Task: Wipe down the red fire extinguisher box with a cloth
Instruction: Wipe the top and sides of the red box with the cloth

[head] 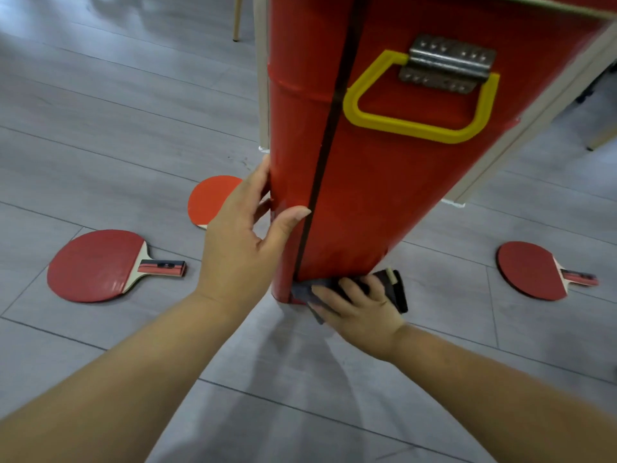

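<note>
Forearms reach in from the btm edge, both bare. L hand (240, 235) grips the left front corner of the red box (384, 195): thumb laid across the front face, fingers wrapped round the side, partly hidden. R hand (357, 305) is lower, at the box's btm edge, fingers spread and lying flat on a dark grey cloth (305, 290), pressing it against the box where it meets the floor (100, 111). Just right of that hand sits a black object w/ a pale strip; can't tell what it is.

Box stands upright on the grey plank floor, centre-right of view, tall and narrow. Yellow handle (417, 125) hangs from a metal plate (447, 63) on its front; a dark strip (320, 182) runs top to btm down the front, left of the handle.

Three red ping-pong paddles lie flat on the floor: left paddle (96, 265) well apart from the box, middle paddle (210, 202) partly hidden behind the L hand, right paddle (531, 270) on the far side of the box. Pale furniture legs show behind the box.
</note>
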Motion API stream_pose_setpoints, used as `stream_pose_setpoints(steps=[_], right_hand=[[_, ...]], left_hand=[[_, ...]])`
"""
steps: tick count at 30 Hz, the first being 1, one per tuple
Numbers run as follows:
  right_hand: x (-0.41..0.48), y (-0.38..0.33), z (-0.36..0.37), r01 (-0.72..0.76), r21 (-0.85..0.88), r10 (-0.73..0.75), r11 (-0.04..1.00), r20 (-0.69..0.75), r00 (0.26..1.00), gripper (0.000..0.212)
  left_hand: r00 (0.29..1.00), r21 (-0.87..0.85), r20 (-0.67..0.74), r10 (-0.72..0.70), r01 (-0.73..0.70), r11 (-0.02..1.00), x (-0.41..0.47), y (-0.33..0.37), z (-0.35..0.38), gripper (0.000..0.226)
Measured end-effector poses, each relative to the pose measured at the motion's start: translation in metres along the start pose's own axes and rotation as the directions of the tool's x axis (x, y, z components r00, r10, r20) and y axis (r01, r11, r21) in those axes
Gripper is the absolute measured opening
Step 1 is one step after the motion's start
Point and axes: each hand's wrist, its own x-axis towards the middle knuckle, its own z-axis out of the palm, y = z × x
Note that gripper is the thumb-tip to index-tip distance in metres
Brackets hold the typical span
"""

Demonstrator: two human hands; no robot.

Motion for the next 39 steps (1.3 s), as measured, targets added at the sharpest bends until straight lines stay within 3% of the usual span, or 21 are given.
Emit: stream_pose_setpoints(steps=[5,10,16,21,30,35,39], right_hand=[[0.037,0.05,-0.068,-0.142,0.043,0.148,0.989,-0.246,0.958,0.027],[0.065,0.1,-0.113,-0.186,-0.02,0.157,0.982,-0.455,0.876,0.042],[0.052,0.096,-0.085,-0.16,0.098,0.187,0.982,-0.465,0.865,0.048],[0.013,0.062,-0.028,-0.005,0.064,0.023,0.998,-0.283,0.959,0.042],[-0.033,0.009,0.042,0.087,0.004,-0.086,0.996,-0.039,0.996,0.035],[-0.041,-0.001,0.051,0.208,0.003,-0.203,0.978,0.246,0.948,0.029],[-0.036,-0.007,0.037,0.149,0.099,-0.178,0.984,0.484,0.857,0.038]], left_hand=[[1.0,0.011,-0.015,-0.003,0.003,1.0,0.0,0.001,0.001,0.061],[1.0,0.004,-0.026,-0.014,0.014,1.0,0.0,-0.001,0.002,0.06],[1.0,0.049,-0.027,-0.013,0.015,0.999,-0.001,-0.001,0.002,0.061],[0.999,0.05,-0.039,-0.006,0.008,0.999,-0.003,-0.001,0.004,0.061],[0.999,0.036,-0.048,0.023,-0.021,0.999,-0.002,-0.002,0.006,0.06],[0.999,0.02,-0.04,-0.002,0.003,1.0,-0.004,0.004,0.006,0.058],[0.999,-0.008,-0.007,-0.039,0.039,0.999,-0.004,0.008,0.003,0.059]])
